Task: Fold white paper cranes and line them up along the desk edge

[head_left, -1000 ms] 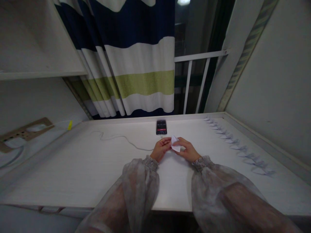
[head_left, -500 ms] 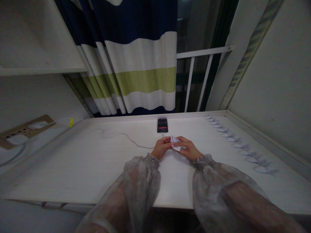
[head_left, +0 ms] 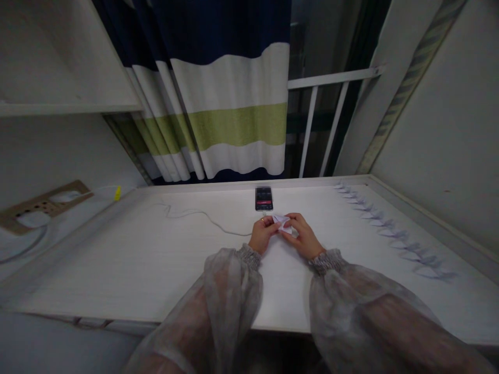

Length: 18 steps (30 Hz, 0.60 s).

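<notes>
Two hands (head_left: 284,236) around creased, pointed white paper (head_left: 281,222)

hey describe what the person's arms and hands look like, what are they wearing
Both arms wear loose, puffy sleeves of sheer, pale grey gauze, see-through enough that the forearms show beneath. Each sleeve gathers into a ruched elastic cuff at the wrist. The left hand and right hand are bare, with no gloves. A small ring sits on a finger of the left hand. No watch or bracelet is visible.
</notes>
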{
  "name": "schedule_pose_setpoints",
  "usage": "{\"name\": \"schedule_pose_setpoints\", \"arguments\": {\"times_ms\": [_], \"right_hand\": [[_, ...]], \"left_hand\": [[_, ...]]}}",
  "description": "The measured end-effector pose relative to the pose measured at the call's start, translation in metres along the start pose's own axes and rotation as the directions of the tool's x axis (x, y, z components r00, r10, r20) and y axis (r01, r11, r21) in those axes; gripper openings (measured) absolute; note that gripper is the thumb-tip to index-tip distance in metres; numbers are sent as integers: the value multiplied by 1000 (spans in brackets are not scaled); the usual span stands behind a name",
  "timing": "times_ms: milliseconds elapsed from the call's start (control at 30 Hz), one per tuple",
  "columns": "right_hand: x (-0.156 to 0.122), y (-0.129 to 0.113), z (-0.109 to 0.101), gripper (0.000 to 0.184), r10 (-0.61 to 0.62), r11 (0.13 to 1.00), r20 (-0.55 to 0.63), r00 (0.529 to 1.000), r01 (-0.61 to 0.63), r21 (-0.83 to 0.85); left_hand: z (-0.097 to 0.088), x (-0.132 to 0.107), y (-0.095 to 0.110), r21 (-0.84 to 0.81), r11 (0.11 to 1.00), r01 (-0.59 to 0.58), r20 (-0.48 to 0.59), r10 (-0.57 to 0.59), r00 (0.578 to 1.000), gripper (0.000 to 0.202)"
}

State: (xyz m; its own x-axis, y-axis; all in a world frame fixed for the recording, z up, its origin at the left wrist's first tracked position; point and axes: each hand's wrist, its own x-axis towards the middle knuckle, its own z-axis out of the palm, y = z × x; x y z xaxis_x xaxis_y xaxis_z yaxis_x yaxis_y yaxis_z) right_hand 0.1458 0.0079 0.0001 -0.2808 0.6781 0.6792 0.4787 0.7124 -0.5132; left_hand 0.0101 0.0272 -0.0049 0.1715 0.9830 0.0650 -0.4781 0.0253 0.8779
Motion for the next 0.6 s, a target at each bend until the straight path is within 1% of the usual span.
{"name": "schedule_pose_setpoints", "arguments": {"times_ms": [167, 333, 467, 533, 600], "right_hand": [[0, 0, 7, 7, 43, 999, -52, 998, -44, -25], [1, 0, 11, 7, 183, 983, -127, 975, -182, 19], [1, 5, 15, 7, 289, 956, -134, 948, -278, 98], [2, 6, 16, 7, 317, 945, -126, 940, -302, 127], [2, 6, 16, 7, 315, 945, -129, 940, -299, 131]], "left_hand": [[3, 0, -4, 8, 998, -55, -47, 56, 997, 23], [5, -2, -5, -4, 997, -83, -55, 82, 995, 23], [5, -2, -5, -5, 997, -81, -75, 80, 994, 25], [5, -2, -5, 1, 997, -81, -102, 81, 991, 25], [5, -2, -4, 16, 996, -90, -127, 92, 988, 26]]}}
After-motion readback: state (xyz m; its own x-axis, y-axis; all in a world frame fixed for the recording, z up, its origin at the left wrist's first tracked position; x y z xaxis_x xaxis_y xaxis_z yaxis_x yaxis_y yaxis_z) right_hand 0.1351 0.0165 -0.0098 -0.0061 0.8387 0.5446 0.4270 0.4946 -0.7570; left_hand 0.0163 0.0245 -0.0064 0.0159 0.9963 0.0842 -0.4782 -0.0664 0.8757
